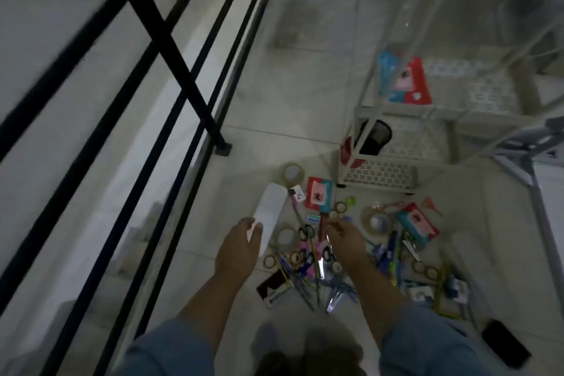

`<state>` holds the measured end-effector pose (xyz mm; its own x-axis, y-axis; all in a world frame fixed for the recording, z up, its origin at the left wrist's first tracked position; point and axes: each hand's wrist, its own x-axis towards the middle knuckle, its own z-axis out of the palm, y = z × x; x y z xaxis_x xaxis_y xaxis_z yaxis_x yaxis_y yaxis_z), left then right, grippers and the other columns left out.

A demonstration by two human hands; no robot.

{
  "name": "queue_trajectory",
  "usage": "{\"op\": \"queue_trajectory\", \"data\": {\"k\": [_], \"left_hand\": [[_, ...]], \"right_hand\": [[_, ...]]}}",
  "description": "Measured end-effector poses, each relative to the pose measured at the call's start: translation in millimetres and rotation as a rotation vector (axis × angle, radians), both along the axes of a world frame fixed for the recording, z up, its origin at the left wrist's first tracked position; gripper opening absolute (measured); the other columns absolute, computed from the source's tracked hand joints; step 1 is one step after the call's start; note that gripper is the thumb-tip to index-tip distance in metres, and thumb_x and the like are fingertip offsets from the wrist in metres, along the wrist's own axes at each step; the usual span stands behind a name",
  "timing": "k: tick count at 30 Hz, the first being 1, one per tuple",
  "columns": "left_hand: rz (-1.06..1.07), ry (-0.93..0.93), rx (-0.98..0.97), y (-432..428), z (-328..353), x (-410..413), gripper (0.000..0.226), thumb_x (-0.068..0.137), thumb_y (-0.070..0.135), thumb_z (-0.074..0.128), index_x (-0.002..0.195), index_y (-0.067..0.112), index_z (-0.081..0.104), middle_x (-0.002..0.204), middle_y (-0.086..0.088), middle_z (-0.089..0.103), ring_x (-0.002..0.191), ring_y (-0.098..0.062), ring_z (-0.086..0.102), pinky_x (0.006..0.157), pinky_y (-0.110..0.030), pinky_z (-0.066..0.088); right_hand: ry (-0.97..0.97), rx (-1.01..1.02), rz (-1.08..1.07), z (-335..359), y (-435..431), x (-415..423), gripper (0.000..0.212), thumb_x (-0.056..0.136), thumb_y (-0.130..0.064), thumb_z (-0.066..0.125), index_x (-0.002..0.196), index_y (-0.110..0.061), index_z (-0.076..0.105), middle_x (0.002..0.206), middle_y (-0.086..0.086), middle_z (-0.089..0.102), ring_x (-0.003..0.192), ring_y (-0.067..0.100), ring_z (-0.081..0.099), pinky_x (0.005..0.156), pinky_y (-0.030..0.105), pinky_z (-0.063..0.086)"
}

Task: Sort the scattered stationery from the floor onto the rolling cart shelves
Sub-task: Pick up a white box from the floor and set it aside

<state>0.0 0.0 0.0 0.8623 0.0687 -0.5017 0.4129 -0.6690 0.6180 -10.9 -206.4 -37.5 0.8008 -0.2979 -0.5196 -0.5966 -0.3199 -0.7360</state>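
Beside the black railing (171, 49) on the left, you lean over a tiled floor, both bare forearms reaching down and forward from rolled blue sleeves. Your left hand (239, 249) sits at the near end of a long white case (273, 207), thumb and fingers curled round that end in what looks like a grip. The case lies flat on the floor, its long axis running away from you and leaning slightly right, with a clear tape roll (293, 173) just beyond its far end. At centre is the scattered stationery: black-handled scissors (306, 232), pens, small tape rings and a red-and-teal packet (319, 197). Your right hand (346, 238) hovers low over this pile with fingers bent toward it; blur hides whether they pinch anything. Ahead and to the right stands the white rolling cart (393, 175), its lower shelf near the heap's far edge and a higher shelf already holding red and blue packets (406, 79). The right hand is the nearer to the cart, so the case would likely have to travel forward and across the pile. A dark phone (506, 343) lies on the floor at lower right.
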Motion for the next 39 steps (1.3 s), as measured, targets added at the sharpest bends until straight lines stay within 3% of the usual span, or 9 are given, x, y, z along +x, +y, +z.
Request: {"op": "queue_trajectory", "data": {"k": [6,10,14,16,19,26,30,35,39], "left_hand": [[0.143,0.038,-0.005,33,-171,67,0.043,0.099,0.029,0.041,0.137,0.008,0.043,0.138,-0.013,0.048,0.124,-0.027,0.047,0.102,-0.032,0.037],[0.177,0.086,-0.042,39,-299,101,0.051,0.099,0.031,0.041,0.144,0.008,0.032,0.147,-0.014,0.037,0.131,-0.027,0.040,0.107,-0.032,0.032],[0.057,0.207,-0.089,45,-394,120,0.059,0.099,0.041,0.035,0.148,0.012,0.024,0.153,-0.010,0.028,0.139,-0.025,0.031,0.113,-0.031,0.023],[0.029,0.246,-0.119,49,-421,124,0.059,0.098,0.046,0.035,0.147,0.014,0.030,0.152,-0.008,0.032,0.137,-0.025,0.034,0.114,-0.033,0.025],[0.072,0.164,-0.108,49,-427,123,0.048,0.099,0.038,0.038,0.141,0.015,0.042,0.144,-0.009,0.045,0.129,-0.027,0.045,0.106,-0.032,0.034],[0.150,-0.029,-0.170,38,-294,113,0.037,0.099,0.027,0.042,0.132,0.014,0.053,0.135,-0.007,0.055,0.123,-0.023,0.051,0.094,-0.018,0.034],[0.113,0.017,-0.383,28,-141,107,0.039,0.100,0.021,0.041,0.139,0.014,0.043,0.141,0.000,0.046,0.123,-0.009,0.043,0.101,-0.016,0.030],[-0.084,0.040,-0.467,15,63,105,0.041,0.100,0.027,0.042,0.141,0.026,0.042,0.144,0.006,0.045,0.128,-0.011,0.045,0.111,-0.030,0.033],[-0.272,0.022,-0.472,-14,190,99,0.040,0.100,0.024,0.040,0.140,0.029,0.041,0.136,0.011,0.048,0.120,-0.009,0.048,0.092,-0.015,0.043]], "right_hand": [[0.143,0.058,0.063,-163,52,65,0.024,0.092,-0.019,0.048,0.068,-0.025,0.049,0.072,-0.006,0.046,0.076,0.016,0.050,0.065,0.022,0.037],[0.200,0.125,-0.010,-283,75,105,0.005,0.094,-0.018,0.048,0.097,-0.022,0.048,0.097,0.002,0.054,0.080,0.013,0.051,0.064,0.019,0.041],[0.200,0.096,-0.004,-367,98,121,0.022,0.094,-0.027,0.050,0.113,-0.017,0.049,0.105,0.002,0.052,0.096,0.020,0.053,0.077,0.023,0.044],[0.195,0.063,0.010,-389,109,122,0.040,0.094,-0.035,0.051,0.115,-0.002,0.057,0.109,0.010,0.062,0.100,0.025,0.058,0.082,0.027,0.047],[0.157,0.069,-0.010,-394,119,119,0.036,0.093,-0.029,0.054,0.110,0.002,0.064,0.111,0.017,0.066,0.101,0.031,0.061,0.083,0.032,0.047],[0.093,0.197,-0.189,-268,107,115,0.024,0.090,-0.017,0.061,0.099,0.004,0.068,0.096,0.017,0.069,0.089,0.033,0.065,0.085,0.043,0.055],[0.060,0.261,-0.288,-125,90,102,0.024,0.087,-0.017,0.065,0.092,0.006,0.068,0.097,0.026,0.068,0.089,0.039,0.066,0.083,0.048,0.055],[-0.023,0.433,-0.433,78,63,79,0.027,0.087,-0.011,0.064,0.110,0.004,0.065,0.104,0.016,0.068,0.090,0.031,0.066,0.075,0.034,0.058],[-0.106,0.393,-0.465,213,31,55,0.020,0.086,-0.011,0.066,0.099,0.004,0.067,0.090,0.014,0.067,0.085,0.032,0.066,0.077,0.039,0.057]]}}
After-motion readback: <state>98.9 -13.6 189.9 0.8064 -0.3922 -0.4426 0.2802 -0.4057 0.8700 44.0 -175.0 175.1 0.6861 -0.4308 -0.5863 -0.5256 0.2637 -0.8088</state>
